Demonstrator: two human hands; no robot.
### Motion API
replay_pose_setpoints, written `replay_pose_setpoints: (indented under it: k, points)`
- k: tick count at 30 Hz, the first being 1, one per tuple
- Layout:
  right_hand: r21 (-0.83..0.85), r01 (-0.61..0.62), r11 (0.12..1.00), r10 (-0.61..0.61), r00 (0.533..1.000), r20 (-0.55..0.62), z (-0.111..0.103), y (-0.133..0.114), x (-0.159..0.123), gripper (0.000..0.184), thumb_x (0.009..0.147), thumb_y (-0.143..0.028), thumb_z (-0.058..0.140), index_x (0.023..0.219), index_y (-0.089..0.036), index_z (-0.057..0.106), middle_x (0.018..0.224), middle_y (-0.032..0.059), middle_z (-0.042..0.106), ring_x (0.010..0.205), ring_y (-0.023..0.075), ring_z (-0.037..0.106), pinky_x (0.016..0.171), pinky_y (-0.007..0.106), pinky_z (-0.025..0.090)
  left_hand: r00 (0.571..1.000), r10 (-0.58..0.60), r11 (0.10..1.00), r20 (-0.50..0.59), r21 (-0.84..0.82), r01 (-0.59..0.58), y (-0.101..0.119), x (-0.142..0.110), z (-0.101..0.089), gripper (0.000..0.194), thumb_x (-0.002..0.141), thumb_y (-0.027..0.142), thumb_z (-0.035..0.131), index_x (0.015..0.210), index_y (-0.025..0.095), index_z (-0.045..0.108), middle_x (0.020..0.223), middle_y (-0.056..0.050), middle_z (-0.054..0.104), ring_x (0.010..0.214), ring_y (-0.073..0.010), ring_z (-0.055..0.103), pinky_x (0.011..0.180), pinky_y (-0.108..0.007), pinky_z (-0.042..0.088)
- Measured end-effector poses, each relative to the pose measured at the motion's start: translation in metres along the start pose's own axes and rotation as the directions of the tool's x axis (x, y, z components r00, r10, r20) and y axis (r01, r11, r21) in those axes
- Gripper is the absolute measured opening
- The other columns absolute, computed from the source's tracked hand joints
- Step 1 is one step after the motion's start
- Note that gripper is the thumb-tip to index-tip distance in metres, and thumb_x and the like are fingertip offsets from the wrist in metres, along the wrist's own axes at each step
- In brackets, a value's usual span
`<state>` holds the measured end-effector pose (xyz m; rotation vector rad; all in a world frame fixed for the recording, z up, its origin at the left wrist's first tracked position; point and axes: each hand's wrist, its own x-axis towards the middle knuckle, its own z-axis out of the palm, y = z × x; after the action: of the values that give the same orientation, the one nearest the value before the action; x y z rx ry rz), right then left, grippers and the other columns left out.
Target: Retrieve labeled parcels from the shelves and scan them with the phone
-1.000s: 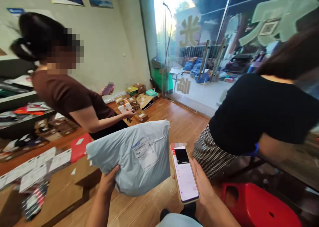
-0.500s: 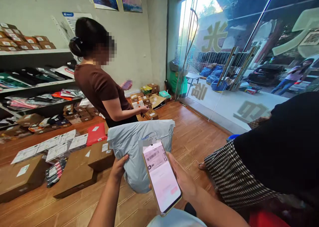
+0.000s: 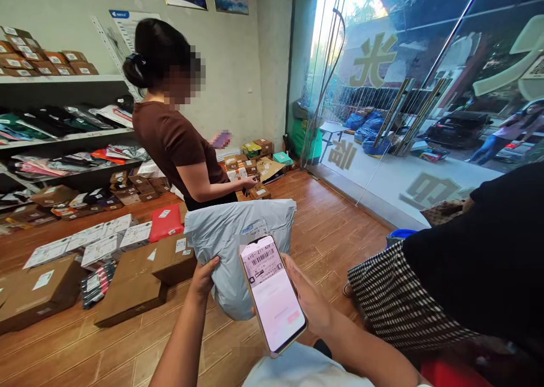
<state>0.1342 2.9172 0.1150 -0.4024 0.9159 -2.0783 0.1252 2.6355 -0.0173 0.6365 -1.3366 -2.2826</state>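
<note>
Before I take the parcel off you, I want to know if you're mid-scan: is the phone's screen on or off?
On: the phone is lit, showing a barcode label above a pale pink page.

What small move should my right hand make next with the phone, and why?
I'd probably just steady the phone where it is, the right hand making no big shift: its screen already shows a barcode, and it sits in front of the label on the grey parcel, which the left hand grips by its near side.
</note>
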Motion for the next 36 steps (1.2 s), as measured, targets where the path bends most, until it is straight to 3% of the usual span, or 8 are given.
replay_pose_setpoints:
  k: [7,11,21,27,32,36]
  points:
    - [-0.007,0.019,1.000,-0.019,1.000,-0.002,0.000,0.000,0.001,0.041,0.090,-0.057,0.048,0.116,-0.026,0.045,0.107,0.0082,0.069,0.087,0.0243,0.070,0.079,0.044,0.055,1.000,0.016,0.999,0.022,0.027,-0.017,-0.003,0.003,-0.001,0.073,0.042,0.041,0.088,0.108,0.019,0.066,0.104,-0.007,0.071,0.114,-0.0314,0.059,0.101,-0.040,0.046]
    - [-0.008,0.005,1.000,-0.005,1.000,-0.004,0.001,-0.004,-0.001,0.034,0.089,-0.039,0.050,0.120,-0.025,0.043,0.106,0.0078,0.070,0.083,0.0262,0.072,0.078,0.045,0.054,0.999,0.012,1.000,0.037,0.013,-0.013,-0.004,0.003,-0.002,0.072,0.044,0.041,0.088,0.109,0.019,0.065,0.103,-0.007,0.071,0.115,-0.0306,0.059,0.102,-0.040,0.045]
    - [0.016,0.023,1.000,-0.023,1.000,-0.007,-0.010,-0.001,0.003,0.047,0.073,-0.016,0.046,0.119,-0.025,0.043,0.111,0.0062,0.069,0.089,0.0288,0.071,0.079,0.048,0.054,1.000,0.024,0.999,0.009,0.035,-0.025,-0.008,0.001,-0.005,0.069,0.048,0.038,0.087,0.111,0.022,0.065,0.106,-0.004,0.070,0.110,-0.0252,0.061,0.101,-0.036,0.045]
    - [0.060,0.003,0.998,-0.003,1.000,0.013,-0.010,-0.003,0.006,0.049,0.071,-0.016,0.046,0.119,-0.026,0.044,0.108,0.0040,0.069,0.081,0.0250,0.070,0.078,0.046,0.053,0.999,0.039,0.996,-0.004,0.083,-0.039,-0.013,0.004,-0.010,0.070,0.051,0.036,0.087,0.116,0.024,0.063,0.110,-0.003,0.069,0.104,-0.0220,0.062,0.094,-0.031,0.047]
    - [-0.003,0.020,1.000,-0.020,0.991,-0.129,-0.016,0.002,0.012,0.049,0.073,-0.017,0.049,0.121,-0.023,0.052,0.105,0.0021,0.069,0.087,0.0187,0.064,0.077,0.031,0.049,0.999,0.049,0.989,-0.017,0.141,-0.046,-0.013,0.007,-0.018,0.068,0.051,0.038,0.087,0.113,0.022,0.064,0.105,-0.003,0.070,0.100,-0.0211,0.063,0.089,-0.029,0.049]
    - [0.011,0.007,1.000,-0.004,0.974,-0.227,-0.028,0.011,0.025,0.035,0.076,-0.020,0.058,0.110,-0.020,0.059,0.105,0.0034,0.071,0.090,0.0193,0.064,0.078,0.031,0.047,0.998,0.066,0.975,-0.018,0.212,-0.061,-0.012,0.009,-0.026,0.061,0.052,0.038,0.087,0.107,0.020,0.067,0.103,-0.004,0.070,0.102,-0.0225,0.063,0.092,-0.030,0.048]
